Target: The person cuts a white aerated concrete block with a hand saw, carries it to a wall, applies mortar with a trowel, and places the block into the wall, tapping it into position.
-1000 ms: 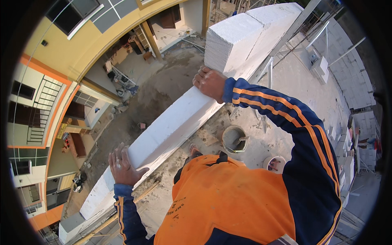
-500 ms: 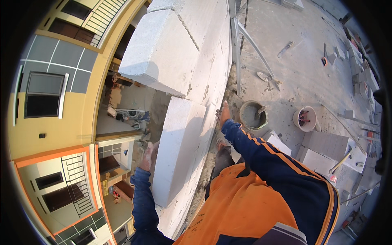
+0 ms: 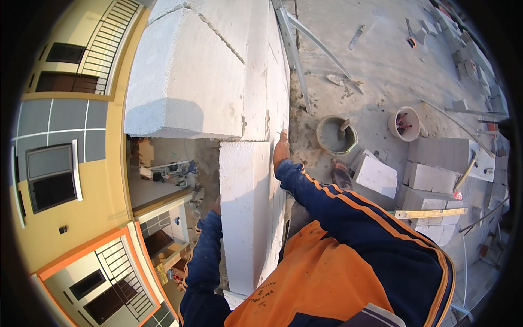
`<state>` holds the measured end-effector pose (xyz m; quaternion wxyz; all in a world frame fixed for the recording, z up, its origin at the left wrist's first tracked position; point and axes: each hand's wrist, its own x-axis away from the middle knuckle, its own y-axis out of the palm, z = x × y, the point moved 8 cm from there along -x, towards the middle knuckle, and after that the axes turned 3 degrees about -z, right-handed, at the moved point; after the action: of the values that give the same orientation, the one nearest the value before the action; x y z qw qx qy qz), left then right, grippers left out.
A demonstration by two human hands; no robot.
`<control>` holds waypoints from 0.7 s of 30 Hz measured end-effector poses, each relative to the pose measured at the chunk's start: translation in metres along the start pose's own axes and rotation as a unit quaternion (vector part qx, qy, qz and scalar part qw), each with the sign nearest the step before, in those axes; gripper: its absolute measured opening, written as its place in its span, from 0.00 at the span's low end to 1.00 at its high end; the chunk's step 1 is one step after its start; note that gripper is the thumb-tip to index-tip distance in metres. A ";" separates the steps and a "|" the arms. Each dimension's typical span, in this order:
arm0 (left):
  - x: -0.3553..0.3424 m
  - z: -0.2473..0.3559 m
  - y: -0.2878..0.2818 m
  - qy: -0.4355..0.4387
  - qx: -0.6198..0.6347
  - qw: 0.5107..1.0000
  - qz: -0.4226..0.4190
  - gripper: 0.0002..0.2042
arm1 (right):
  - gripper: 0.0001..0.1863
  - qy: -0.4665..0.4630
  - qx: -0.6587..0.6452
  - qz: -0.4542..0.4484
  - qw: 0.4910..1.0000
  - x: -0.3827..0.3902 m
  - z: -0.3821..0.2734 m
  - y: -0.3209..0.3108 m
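A long white lightweight concrete block [image 3: 239,212] lies along the top of the wall. Its far end is close to a taller section of the same blocks [image 3: 212,71]. My left hand [image 3: 217,206] is at the block's outer side, with its fingers mostly hidden behind the edge. On the inner side, my right hand [image 3: 281,150] rests against the wall's face, fingers straight and pointing away from me, holding nothing. The block sits between my two hands.
To the right stand a mortar bucket [image 3: 320,145] with a handle sticking out and a pale bucket [image 3: 417,129] of tools. Metal braces [image 3: 297,65] lean by the wall. Stacked blocks [image 3: 436,152] and a yellow level [image 3: 430,213] lie beyond my right arm. Left of the wall is a drop.
My left hand has moved inward, from open beside the block to its outer side. My right hand has come in against the wall's inner face. The view has shifted.
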<state>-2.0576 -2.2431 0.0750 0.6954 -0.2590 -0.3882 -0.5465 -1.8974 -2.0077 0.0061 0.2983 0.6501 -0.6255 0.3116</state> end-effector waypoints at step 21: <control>0.089 0.151 0.055 0.286 0.076 0.954 -0.052 0.48 | 0.42 -0.272 0.039 -0.044 0.961 0.091 -0.098 -0.021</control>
<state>-2.0348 -2.1595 0.2371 0.7654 -0.0179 -0.2268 -0.6020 -1.8773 -1.9880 0.1382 0.1050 0.7481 -0.6414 0.1341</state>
